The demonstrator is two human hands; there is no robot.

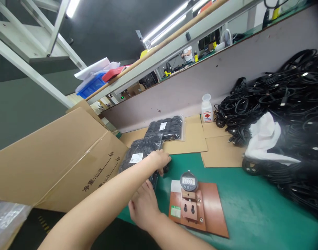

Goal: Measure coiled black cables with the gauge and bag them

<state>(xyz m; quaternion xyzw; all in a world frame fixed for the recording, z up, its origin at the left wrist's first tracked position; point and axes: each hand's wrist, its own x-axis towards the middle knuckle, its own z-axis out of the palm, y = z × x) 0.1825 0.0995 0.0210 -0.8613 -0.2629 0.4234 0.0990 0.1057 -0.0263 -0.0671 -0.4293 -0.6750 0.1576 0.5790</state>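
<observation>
A clear plastic bag of coiled black cables (131,147) with a white label lies at the front left of the table, partly hidden by my arms. My left hand (160,160) reaches across to the bag's right side, its fingers curled closed on the plastic edge. Nearer to me, my right hand (144,205) is closed at the bag's near right edge; its fingertips are partly hidden. A second bag of black cables (171,128), also labelled, lies just behind. Right of my hands stands a digital dial gauge (189,181) reading 0.000, mounted on a reddish-brown board (213,208).
An open cardboard box (70,163) stands at the left, touching the table side. Loose black cables (273,93) heap up at the right with a white cloth (263,139). A white bottle (207,109) stands by the back panel. Cardboard sheets (195,135) cover part of the green tabletop (255,198).
</observation>
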